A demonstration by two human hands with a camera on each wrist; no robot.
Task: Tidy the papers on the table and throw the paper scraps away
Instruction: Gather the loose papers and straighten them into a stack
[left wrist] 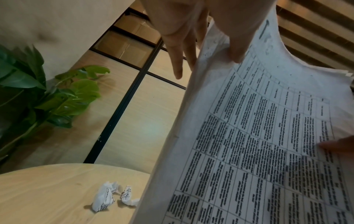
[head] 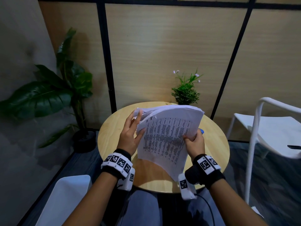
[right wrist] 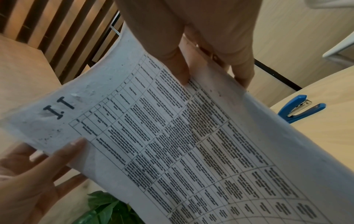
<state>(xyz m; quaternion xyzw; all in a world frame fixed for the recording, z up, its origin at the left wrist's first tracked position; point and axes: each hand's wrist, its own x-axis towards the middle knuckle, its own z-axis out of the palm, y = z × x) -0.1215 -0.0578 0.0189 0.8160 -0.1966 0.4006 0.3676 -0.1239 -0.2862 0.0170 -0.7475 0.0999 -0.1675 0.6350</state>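
Both hands hold a stack of papers [head: 169,136] up above the round wooden desk [head: 112,137], tilted toward the person, with a printed table on the top sheet. The right hand [head: 194,141] grips the stack's right edge: its thumb lies on the printed face and its fingers [right wrist: 243,72] curl round behind. The left hand [head: 130,136] is at the stack's left edge, with the thumb pressed on the front near the top corner and the other fingers [left wrist: 178,63] held fairly straight behind the sheets (a light pinch between thumb and fingers, not a fist). The upper sheets fan apart a little at the far left corner.

Two crumpled paper scraps [left wrist: 114,195] lie on the desk to the left of the stack, close together and just beside its lower edge in the left wrist view; the head view hides them behind the papers. A blue stapler [right wrist: 300,108] rests on the desk to the right, partly covered by the stack. A small potted plant [head: 185,92] stands at the desk's far edge, a large leafy plant [head: 48,95] on the floor to the left, and a white chair [head: 268,131] to the right.
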